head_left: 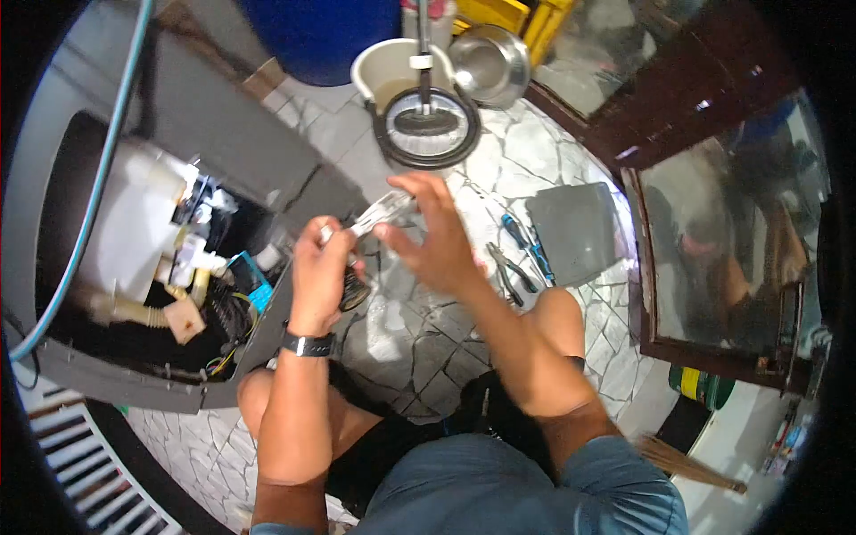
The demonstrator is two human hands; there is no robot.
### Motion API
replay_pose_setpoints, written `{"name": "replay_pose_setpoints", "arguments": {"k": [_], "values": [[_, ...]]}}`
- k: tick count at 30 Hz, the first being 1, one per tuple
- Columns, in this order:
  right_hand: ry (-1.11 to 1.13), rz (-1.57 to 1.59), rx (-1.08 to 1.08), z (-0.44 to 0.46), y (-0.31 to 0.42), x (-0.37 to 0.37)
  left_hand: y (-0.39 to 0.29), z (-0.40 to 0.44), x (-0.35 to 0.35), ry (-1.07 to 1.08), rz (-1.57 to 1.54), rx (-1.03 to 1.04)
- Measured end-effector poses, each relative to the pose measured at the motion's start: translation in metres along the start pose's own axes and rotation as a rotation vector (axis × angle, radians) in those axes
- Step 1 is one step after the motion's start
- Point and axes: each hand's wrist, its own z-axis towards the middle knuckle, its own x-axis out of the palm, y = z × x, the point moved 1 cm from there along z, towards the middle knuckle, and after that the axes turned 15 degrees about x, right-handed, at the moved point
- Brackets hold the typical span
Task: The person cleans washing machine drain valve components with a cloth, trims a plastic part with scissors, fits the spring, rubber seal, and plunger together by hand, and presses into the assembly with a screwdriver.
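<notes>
Small whitish plastic part (pixel 383 212) held above grey-white stone-patterned floor (pixel 544 153). Left hand (pixel 319 276): grip pinches one end. Right hand (pixel 437 245) at other end; blur, cannot tell if pinching. Best braced left, light pressure right.

The left hand (pixel 328 267) and right hand (pixel 432 232) are holding a small whitish, elongated part (pixel 382 212) between them. Black-handled pliers (pixel 511 272) and blue-and-black screwdrivers (pixel 528 250) are lying beside a flat grey panel (pixel 578 232) on the floor.
</notes>
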Motion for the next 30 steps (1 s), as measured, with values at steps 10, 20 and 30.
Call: {"name": "replay_pose_setpoints", "arguments": {"k": [10,20,30], "values": [[0.110,1.138,0.718,-0.063,-0.034,0.050,0.026,-0.012,0.026,0.022,0.011,-0.091],[0.316,1.263,0.699,-0.049,-0.035,0.042,0.028,-0.011,0.020,0.021,-0.152,-0.186],[0.762,0.039,0.474,-0.034,-0.117,-0.049,0.019,-0.018,0.005,-0.012,-0.142,-0.013]]}}
